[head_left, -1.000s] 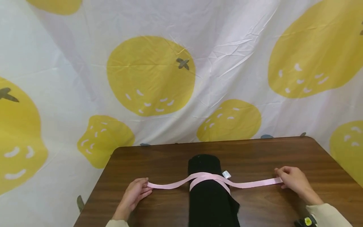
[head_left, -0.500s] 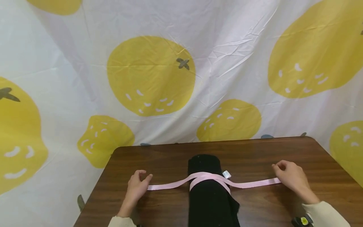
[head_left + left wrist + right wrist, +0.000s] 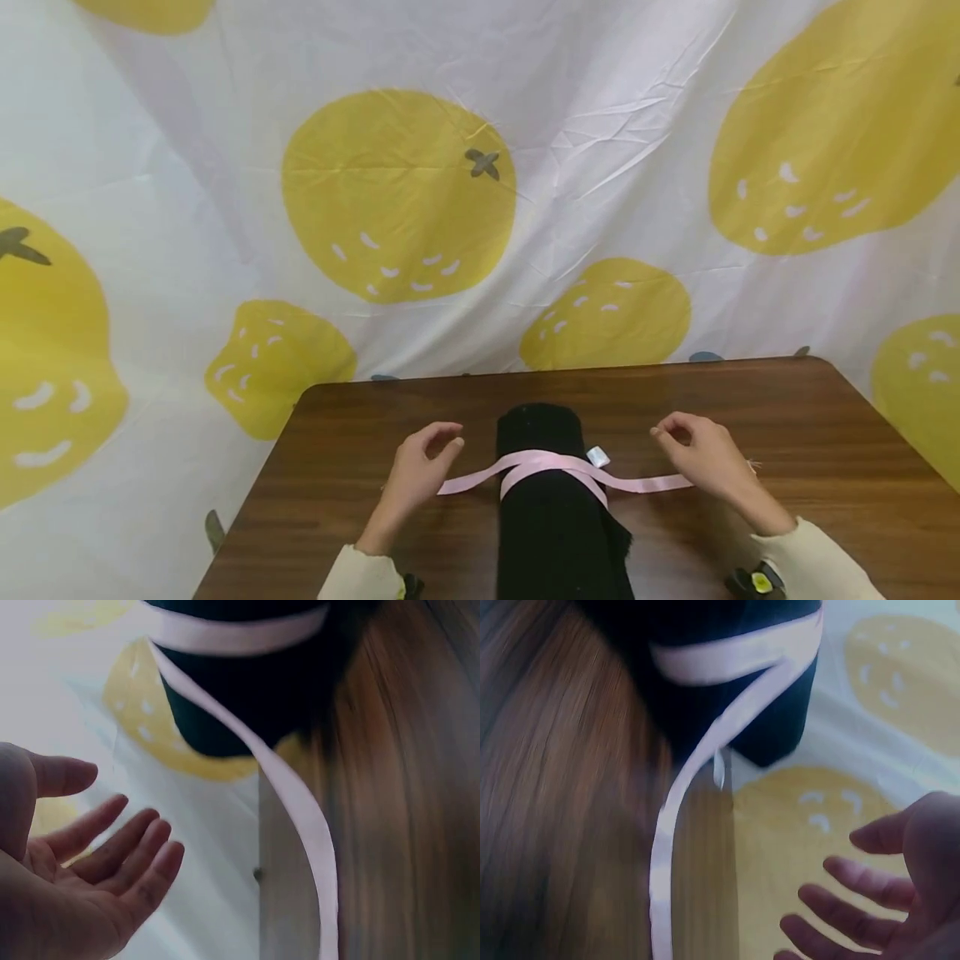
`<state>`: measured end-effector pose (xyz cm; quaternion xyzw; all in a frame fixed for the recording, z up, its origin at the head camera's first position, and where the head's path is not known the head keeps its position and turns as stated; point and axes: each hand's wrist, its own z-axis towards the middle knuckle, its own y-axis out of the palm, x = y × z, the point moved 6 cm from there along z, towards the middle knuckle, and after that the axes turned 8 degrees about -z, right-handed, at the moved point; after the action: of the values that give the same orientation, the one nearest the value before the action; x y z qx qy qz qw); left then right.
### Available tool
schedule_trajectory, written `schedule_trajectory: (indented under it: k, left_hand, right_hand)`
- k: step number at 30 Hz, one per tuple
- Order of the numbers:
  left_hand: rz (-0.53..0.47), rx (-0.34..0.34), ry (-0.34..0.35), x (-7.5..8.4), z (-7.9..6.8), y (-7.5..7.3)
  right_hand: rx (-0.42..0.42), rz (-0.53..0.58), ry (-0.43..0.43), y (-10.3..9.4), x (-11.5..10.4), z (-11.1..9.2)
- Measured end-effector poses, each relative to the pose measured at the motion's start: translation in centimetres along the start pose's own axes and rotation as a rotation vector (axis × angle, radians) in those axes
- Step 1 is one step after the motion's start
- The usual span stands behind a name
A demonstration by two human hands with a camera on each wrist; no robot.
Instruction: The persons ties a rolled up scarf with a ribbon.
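A roll of black cloth (image 3: pixel 551 533) lies lengthwise on the table. Round its middle runs a pink ribbon (image 3: pixel 536 461), crossed on top, with its two ends spread out left and right. My left hand (image 3: pixel 420 467) hovers above the left ribbon end, fingers relaxed and holding nothing. Over the right ribbon end is my right hand (image 3: pixel 705 454), its fingers loosely bent with a gap to the thumb. Both wrist views show the palms apart from the ribbon (image 3: pixel 300 817). A small white tag (image 3: pixel 597 457) sticks out at the roll's right side.
The brown wooden table (image 3: pixel 787 400) has rounded far corners. Behind it hangs a white curtain (image 3: pixel 600 167) printed with yellow lemons. Dark devices with yellow marks sit at both wrists, by the pale sleeves (image 3: pixel 813 558).
Both hands have let go of the ribbon ends, lifted, and come inward toward the black roll. The ribbon and the roll stay in place.
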<state>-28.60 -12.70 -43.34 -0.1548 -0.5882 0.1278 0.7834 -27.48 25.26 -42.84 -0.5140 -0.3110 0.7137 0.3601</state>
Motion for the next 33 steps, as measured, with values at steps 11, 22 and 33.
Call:
schedule_trajectory:
  k: [11, 22, 33]
  left_hand:
    - [-0.055, -0.209, 0.106, 3.6, 0.0, 5.2]
    - [-0.043, -0.225, 0.157, 3.9, -0.4, 6.9]
    - [-0.028, -0.213, 0.205, 4.0, -0.5, 6.8]
  right_hand:
    - [-0.13, 0.203, -0.186, 2.9, -5.6, 0.0]
    - [-0.211, 0.298, -0.209, 4.7, -8.0, 0.0]
    - [-0.147, 0.285, -0.317, 5.4, -9.1, -0.4]
